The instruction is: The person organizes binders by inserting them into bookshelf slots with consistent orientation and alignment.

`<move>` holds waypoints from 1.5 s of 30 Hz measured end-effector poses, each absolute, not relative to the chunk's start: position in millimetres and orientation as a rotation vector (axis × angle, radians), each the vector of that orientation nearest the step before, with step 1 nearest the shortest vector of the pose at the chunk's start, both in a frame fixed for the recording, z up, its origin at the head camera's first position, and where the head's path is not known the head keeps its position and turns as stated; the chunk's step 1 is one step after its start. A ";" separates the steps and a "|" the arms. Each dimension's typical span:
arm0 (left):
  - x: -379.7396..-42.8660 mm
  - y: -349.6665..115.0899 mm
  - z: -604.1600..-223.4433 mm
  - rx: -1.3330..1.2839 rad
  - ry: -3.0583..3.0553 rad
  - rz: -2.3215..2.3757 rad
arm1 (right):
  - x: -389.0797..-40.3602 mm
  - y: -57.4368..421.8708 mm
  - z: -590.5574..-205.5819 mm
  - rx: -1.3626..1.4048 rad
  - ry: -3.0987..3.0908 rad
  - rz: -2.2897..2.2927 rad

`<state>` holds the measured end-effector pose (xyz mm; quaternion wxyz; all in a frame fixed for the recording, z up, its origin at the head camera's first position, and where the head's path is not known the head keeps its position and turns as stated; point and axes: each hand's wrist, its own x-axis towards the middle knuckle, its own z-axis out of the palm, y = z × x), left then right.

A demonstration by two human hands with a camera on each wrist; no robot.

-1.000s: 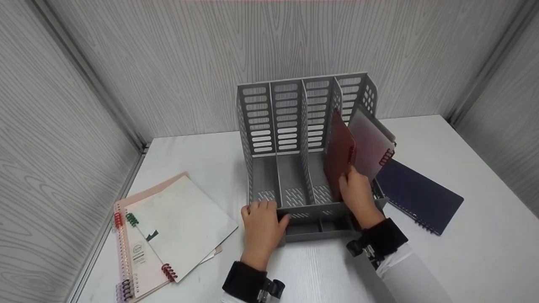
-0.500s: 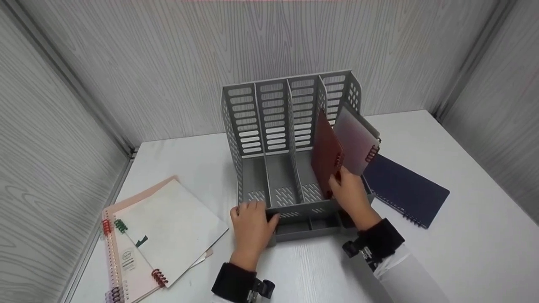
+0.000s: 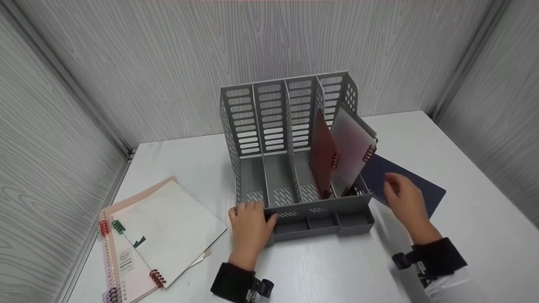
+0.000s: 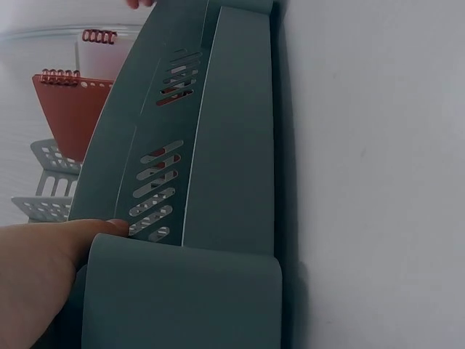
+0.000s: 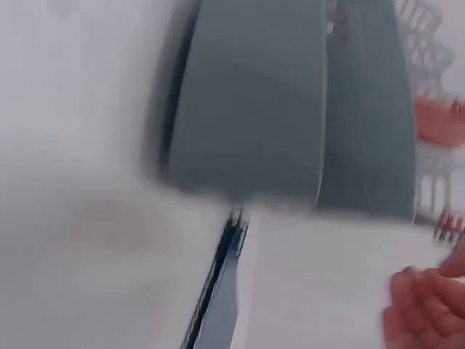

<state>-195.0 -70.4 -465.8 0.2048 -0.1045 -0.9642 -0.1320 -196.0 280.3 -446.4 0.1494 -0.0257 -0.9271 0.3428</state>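
My left hand (image 3: 250,229) grips the front left edge of a grey desk file organizer (image 3: 324,206), fingers over the rim and thumb on the front panel in the left wrist view. A red spiral notebook (image 3: 323,158) stands toward the organizer's right, seemingly in the third compartment. Right of it leans a translucent notebook (image 3: 351,147) with red rings, a greyish one (image 3: 367,126) behind it. Over the navy notebook (image 3: 431,191), my right hand (image 3: 406,202) hovers with loosely bent fingers, holding nothing. That notebook lies flat, partly hidden by hand and organizer.
Several overlapping notebooks lie at the left, a white-covered notebook (image 3: 168,231) on top of a pink notebook (image 3: 134,277). Small trays (image 3: 356,221) line the organizer's front. A wood-grain wall (image 3: 269,38) rises behind the white table (image 3: 320,269).
My right hand has let go of the red notebook and moved right, over the navy notebook. The red notebook stays upright. My left hand keeps its hold. The head view has shifted slightly.
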 end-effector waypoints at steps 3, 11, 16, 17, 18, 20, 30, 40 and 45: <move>-197.8 -73.5 -463.2 -0.282 -2.677 -0.353 | -205.8 303.1 -455.9 -0.068 -3.007 0.876; -197.3 -72.8 -464.3 -0.287 -2.736 -0.363 | -216.8 324.8 -481.2 -0.098 -3.317 0.578; -197.4 -73.8 -463.8 -0.277 -2.717 -0.365 | -220.4 322.5 -478.3 0.053 -3.293 0.407; -197.7 -74.3 -462.9 -0.274 -2.707 -0.366 | -222.1 320.9 -477.5 0.093 -3.272 0.350; -198.1 -74.7 -462.2 -0.271 -2.699 -0.368 | -223.4 319.4 -476.8 0.129 -3.254 0.298; -198.2 -75.1 -460.8 -0.266 -2.696 -0.373 | -225.5 317.3 -476.9 0.171 -3.225 0.218; -200.7 -65.9 -461.1 -0.302 -2.714 -0.365 | -214.5 333.8 -474.5 0.066 -3.068 0.253; -198.2 -66.7 -464.3 -0.295 -2.702 -0.364 | -191.3 336.8 -436.8 -0.310 -2.671 0.601; -193.7 -67.9 -466.8 -0.290 -2.699 -0.368 | -173.2 320.8 -425.9 -0.303 -2.407 0.725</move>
